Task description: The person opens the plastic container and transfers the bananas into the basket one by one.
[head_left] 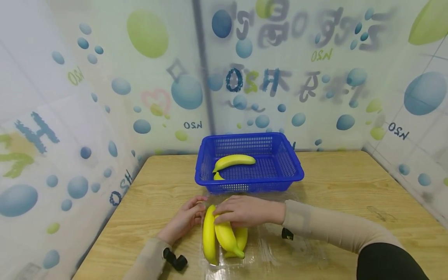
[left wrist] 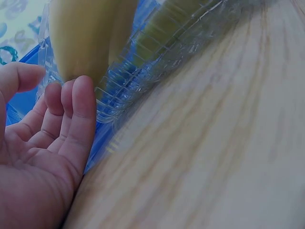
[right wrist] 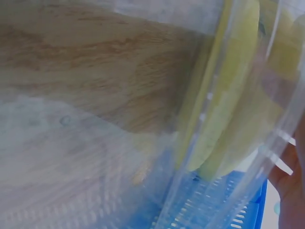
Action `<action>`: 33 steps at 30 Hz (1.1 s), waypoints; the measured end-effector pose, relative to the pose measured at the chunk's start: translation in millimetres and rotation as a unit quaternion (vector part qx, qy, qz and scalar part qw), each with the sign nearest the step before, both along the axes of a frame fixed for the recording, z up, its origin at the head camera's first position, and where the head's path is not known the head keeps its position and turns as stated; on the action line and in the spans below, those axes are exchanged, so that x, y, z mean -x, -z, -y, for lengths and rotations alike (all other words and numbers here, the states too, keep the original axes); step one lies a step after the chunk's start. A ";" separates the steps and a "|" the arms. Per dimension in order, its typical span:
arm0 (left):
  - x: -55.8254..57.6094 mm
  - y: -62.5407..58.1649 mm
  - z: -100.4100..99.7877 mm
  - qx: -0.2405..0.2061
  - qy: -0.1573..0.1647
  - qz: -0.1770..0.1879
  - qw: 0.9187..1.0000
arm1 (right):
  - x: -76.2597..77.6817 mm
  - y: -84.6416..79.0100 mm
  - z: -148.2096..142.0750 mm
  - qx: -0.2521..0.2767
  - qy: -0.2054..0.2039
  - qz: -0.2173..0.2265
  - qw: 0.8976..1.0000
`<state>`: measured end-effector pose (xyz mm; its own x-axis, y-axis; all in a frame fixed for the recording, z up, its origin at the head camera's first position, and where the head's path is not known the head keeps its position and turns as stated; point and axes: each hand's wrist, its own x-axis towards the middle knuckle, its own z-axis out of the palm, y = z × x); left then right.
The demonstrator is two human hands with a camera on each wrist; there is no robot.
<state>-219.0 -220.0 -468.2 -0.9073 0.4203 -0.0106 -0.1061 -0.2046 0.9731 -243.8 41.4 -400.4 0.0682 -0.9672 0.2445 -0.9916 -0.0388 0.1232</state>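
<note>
Several yellow bananas point(head_left: 209, 235) lie together in a clear plastic container point(head_left: 257, 249) on the table. My right hand point(head_left: 241, 210) reaches across from the right and grips the upper end of the middle banana point(head_left: 225, 235), its fingers curled over it. Another banana point(head_left: 242, 238) lies partly beneath that one. At the container's left edge is my left hand point(head_left: 186, 217), palm turned inward and fingers loosely bent. The left wrist view has its fingertips point(left wrist: 83, 90) right at the container wall point(left wrist: 157, 57), below a banana's end point(left wrist: 86, 38). Clear plastic veils the bananas point(right wrist: 228, 95) in the right wrist view.
A blue perforated basket point(head_left: 249, 182) stands just behind the container, with a banana point(head_left: 234, 160) and part of another inside. The wooden table point(head_left: 157, 175) runs up to printed curtains point(head_left: 157, 77) at the back and sides. A black wrist-camera mount point(head_left: 175, 260) sits on the left forearm.
</note>
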 end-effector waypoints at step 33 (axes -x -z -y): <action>-0.7 -0.4 1.7 0.016 -0.006 0.007 1.000 | -5.0 -21.1 0.4 0.024 0.014 0.014 1.000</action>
